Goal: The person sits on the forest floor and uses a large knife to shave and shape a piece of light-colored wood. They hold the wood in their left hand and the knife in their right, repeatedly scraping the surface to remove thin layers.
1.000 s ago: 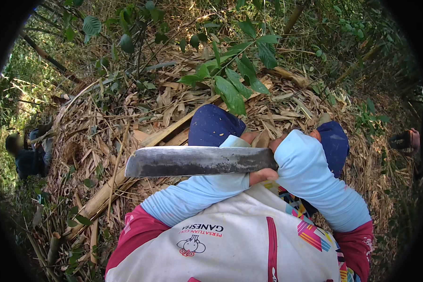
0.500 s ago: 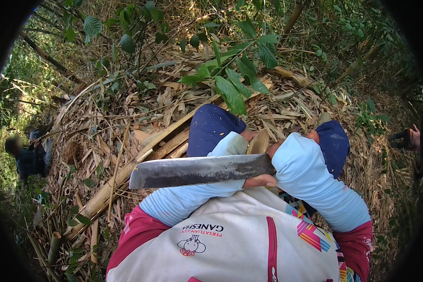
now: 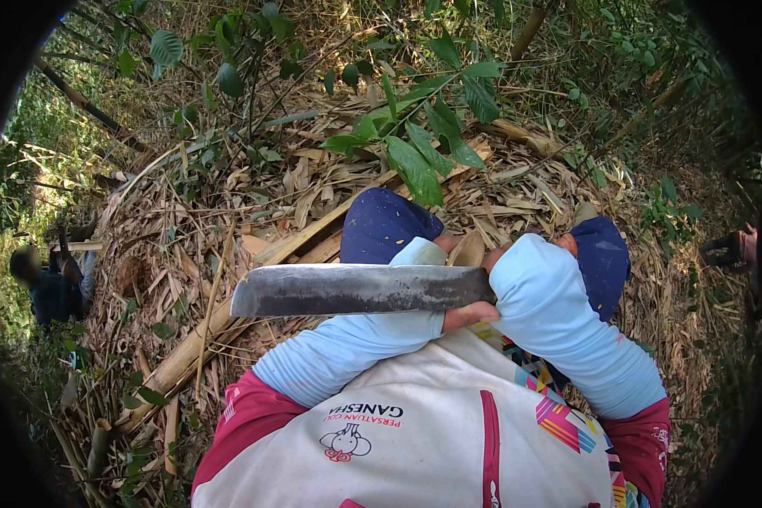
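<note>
A long dark machete blade [image 3: 356,289] lies level across my lap, tip pointing left. My right hand [image 3: 472,315] is closed on its handle, just past the light-blue cuff. My left hand [image 3: 450,244] shows only a little above the blade, against a pale piece of bamboo [image 3: 471,251] between my knees. The blade hides its fingers. My knees in dark blue trousers [image 3: 381,224] rise on either side.
Dry bamboo husks and split culms [image 3: 186,356] cover the ground in front. A leafy green sapling [image 3: 415,161] hangs over my knees. Another person [image 3: 51,288] crouches at the far left. Something dark [image 3: 732,247] sits at the right edge.
The blade's tip dipped a little, then came back up level. My arms and knees have hardly moved.
</note>
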A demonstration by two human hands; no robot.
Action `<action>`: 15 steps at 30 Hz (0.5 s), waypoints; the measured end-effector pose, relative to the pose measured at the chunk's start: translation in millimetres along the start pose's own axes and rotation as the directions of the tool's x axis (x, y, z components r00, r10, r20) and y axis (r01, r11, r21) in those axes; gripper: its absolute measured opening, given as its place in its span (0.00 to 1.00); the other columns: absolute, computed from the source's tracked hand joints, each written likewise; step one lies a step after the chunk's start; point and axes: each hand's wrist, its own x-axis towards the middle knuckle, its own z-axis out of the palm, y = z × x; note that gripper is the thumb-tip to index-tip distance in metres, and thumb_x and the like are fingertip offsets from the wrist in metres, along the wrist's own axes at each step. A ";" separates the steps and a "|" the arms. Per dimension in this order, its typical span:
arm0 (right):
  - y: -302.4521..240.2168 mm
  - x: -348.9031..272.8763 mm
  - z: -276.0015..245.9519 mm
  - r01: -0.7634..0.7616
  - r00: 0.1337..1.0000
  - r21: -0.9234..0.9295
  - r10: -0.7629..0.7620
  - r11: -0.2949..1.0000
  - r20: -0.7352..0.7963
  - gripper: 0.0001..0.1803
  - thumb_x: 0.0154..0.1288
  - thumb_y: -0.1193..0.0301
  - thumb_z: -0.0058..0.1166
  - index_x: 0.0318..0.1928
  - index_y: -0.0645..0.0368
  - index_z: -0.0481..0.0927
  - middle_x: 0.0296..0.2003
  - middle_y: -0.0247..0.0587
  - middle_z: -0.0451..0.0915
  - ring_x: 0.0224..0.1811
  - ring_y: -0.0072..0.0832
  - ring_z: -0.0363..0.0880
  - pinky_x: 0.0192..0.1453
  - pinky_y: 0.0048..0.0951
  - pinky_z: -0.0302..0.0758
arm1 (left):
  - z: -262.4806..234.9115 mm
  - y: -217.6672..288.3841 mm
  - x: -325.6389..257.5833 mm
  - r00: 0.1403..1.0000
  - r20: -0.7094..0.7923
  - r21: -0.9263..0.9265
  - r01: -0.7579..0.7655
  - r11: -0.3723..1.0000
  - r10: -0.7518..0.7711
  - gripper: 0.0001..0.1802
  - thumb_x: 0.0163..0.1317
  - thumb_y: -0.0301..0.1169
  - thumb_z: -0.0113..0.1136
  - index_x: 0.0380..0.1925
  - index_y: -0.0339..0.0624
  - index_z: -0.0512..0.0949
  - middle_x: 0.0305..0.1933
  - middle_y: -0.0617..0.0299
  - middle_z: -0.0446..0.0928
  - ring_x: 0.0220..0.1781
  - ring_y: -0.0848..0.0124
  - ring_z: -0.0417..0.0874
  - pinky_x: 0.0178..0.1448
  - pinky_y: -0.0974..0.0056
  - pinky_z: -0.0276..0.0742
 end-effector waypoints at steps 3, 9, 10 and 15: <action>-2.7 2.1 -1.8 -0.059 0.998 -0.036 0.059 0.998 0.007 0.09 0.50 0.62 0.57 0.30 0.52 0.77 0.22 0.40 0.75 0.27 0.41 0.78 0.29 0.52 0.65 | 1.2 -1.5 -2.2 0.995 -0.070 0.047 -0.073 0.996 0.076 0.36 0.48 0.49 0.77 0.50 0.37 0.74 0.43 0.57 0.80 0.43 0.65 0.83 0.46 0.63 0.77; -1.8 -2.1 2.9 -0.111 0.993 0.127 0.103 0.986 0.062 0.08 0.50 0.63 0.56 0.30 0.51 0.78 0.22 0.39 0.76 0.28 0.41 0.78 0.28 0.54 0.64 | -2.6 2.3 2.0 0.998 0.021 -0.056 0.058 0.997 -0.057 0.39 0.47 0.48 0.79 0.51 0.34 0.72 0.44 0.57 0.79 0.45 0.67 0.81 0.47 0.64 0.75; -1.5 -2.7 3.7 -0.104 0.993 0.107 0.097 0.989 0.071 0.08 0.50 0.63 0.57 0.30 0.51 0.78 0.22 0.40 0.76 0.28 0.41 0.78 0.28 0.54 0.64 | 1.6 -1.6 -0.1 0.999 -0.016 -0.107 0.031 0.994 -0.033 0.40 0.46 0.48 0.79 0.51 0.33 0.71 0.44 0.58 0.79 0.45 0.67 0.81 0.47 0.64 0.75; -0.4 -2.1 0.9 -0.053 0.994 -0.038 0.056 0.998 0.093 0.08 0.49 0.63 0.57 0.29 0.51 0.78 0.21 0.40 0.75 0.25 0.43 0.77 0.30 0.52 0.67 | -1.7 3.7 2.6 1.000 -0.015 -0.164 0.006 0.986 -0.009 0.43 0.46 0.47 0.80 0.55 0.33 0.69 0.48 0.60 0.78 0.50 0.70 0.79 0.52 0.65 0.74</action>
